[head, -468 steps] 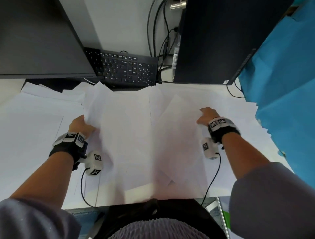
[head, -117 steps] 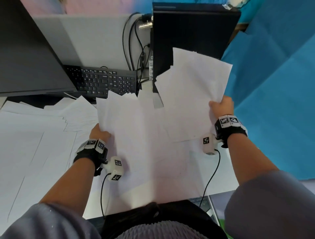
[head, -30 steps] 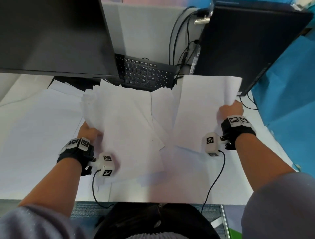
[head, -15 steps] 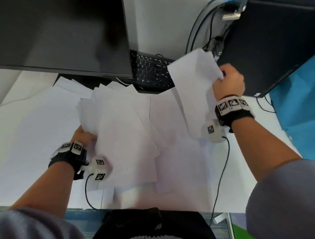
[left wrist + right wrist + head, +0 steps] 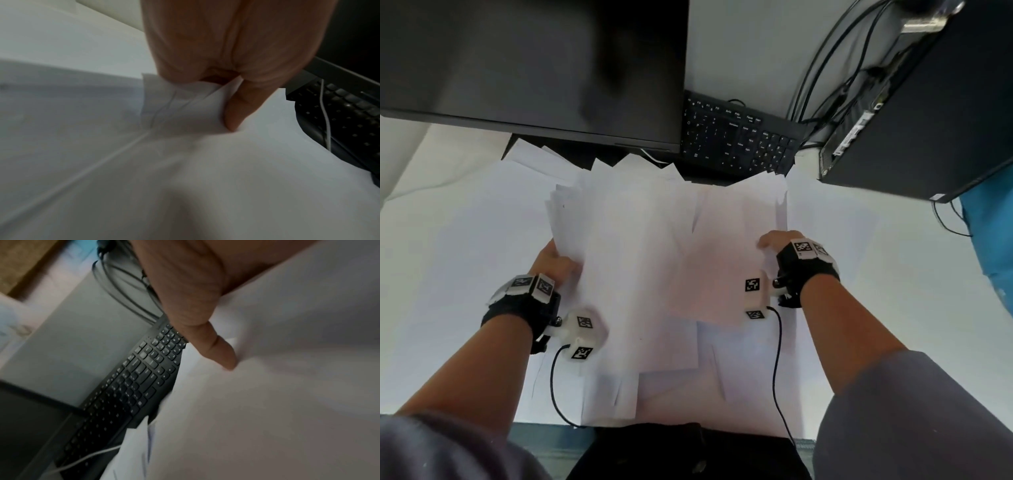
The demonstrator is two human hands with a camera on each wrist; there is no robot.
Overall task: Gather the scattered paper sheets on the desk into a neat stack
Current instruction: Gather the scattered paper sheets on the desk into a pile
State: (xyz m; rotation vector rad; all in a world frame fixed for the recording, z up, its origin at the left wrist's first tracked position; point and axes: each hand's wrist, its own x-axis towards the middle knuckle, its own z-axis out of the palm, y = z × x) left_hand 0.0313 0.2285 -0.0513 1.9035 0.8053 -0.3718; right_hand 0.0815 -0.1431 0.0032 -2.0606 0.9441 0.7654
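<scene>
A loose bundle of white paper sheets (image 5: 630,246) lies fanned across the middle of the white desk (image 5: 914,329). My left hand (image 5: 556,262) grips the bundle's left edge. In the left wrist view its thumb (image 5: 236,112) presses on top of several sheet edges (image 5: 180,104), with the fingers hidden below. My right hand (image 5: 774,241) holds the right edge of the sheets (image 5: 729,253) lying over the bundle's right half. In the right wrist view its thumb (image 5: 223,353) lies on the paper (image 5: 287,394); the other fingers are hidden. More sheets (image 5: 465,257) lie flat to the left.
A black monitor (image 5: 534,68) stands at the back left, with a black keyboard (image 5: 736,137) behind the papers. A black computer tower (image 5: 928,102) with cables stands at the back right. Blue cloth (image 5: 993,233) hangs at the right edge.
My right hand has come down from near the tower and laid its sheets over the right side of the bundle. The left hand kept its grip in about the same place.
</scene>
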